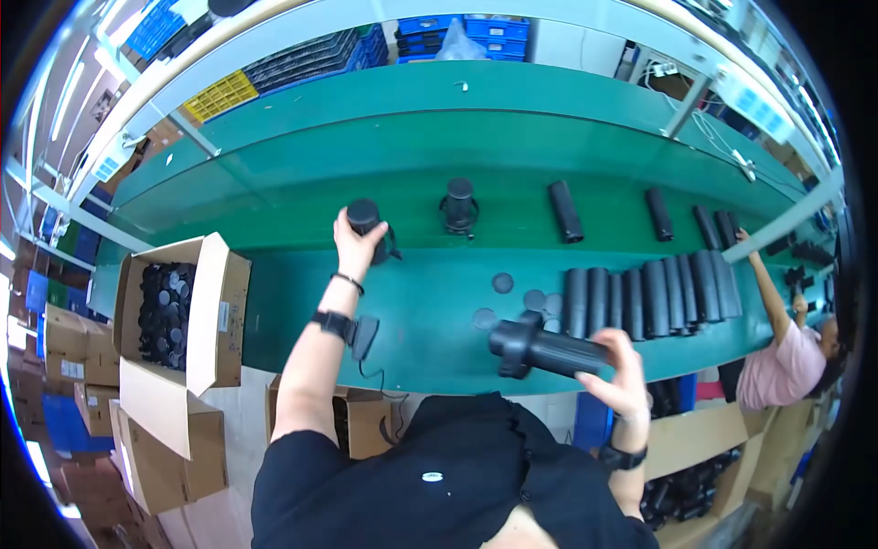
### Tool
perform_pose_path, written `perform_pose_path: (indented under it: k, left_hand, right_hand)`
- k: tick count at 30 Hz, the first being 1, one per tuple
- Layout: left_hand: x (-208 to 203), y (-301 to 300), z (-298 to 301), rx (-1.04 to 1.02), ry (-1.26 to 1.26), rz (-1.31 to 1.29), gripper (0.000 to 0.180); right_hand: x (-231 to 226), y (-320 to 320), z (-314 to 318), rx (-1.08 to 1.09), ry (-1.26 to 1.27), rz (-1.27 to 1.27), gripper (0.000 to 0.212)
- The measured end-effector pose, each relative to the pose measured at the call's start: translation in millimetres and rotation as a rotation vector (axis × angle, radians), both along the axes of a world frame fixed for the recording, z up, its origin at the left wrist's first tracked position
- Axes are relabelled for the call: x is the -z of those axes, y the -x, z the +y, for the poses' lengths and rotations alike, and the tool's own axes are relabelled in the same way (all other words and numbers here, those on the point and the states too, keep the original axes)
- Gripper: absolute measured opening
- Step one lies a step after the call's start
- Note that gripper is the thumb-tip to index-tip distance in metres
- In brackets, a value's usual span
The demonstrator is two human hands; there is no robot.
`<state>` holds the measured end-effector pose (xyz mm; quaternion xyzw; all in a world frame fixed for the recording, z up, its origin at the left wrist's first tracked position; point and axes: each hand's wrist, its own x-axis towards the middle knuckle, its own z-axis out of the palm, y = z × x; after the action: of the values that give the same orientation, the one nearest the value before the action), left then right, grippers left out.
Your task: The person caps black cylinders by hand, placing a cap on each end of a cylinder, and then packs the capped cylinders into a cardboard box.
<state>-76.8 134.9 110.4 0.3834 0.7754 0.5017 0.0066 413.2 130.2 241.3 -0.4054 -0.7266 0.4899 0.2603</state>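
Left grip (358, 242), centre-left of frame: holds black capped cylinder (363, 213) | right grip (626, 381), lower right: holds black flanged tube (558, 352)

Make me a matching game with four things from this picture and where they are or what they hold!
Things:
1. left hand
2. right hand
3. row of black tubes
4. yellow crate

Clues:
A. side by side on the green bench
B. grips a black part with a wide collar
C. upper left of the picture
D. grips an upright black cylinder

Pairs: 1-D, 2-B, 3-A, 4-C
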Motion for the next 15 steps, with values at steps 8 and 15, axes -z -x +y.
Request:
perform_pose_path:
  k: [8, 15]
  left_hand:
    - [36, 176, 31, -0.288, 0.091, 0.157, 0.071]
    - [65, 252, 6, -0.402, 0.056, 0.054, 0.071]
  right_hand:
    - [19, 226, 43, -0.365, -0.378, -0.166, 0.052]
    - [67, 386, 102, -0.435, -0.631, -0.276, 0.054]
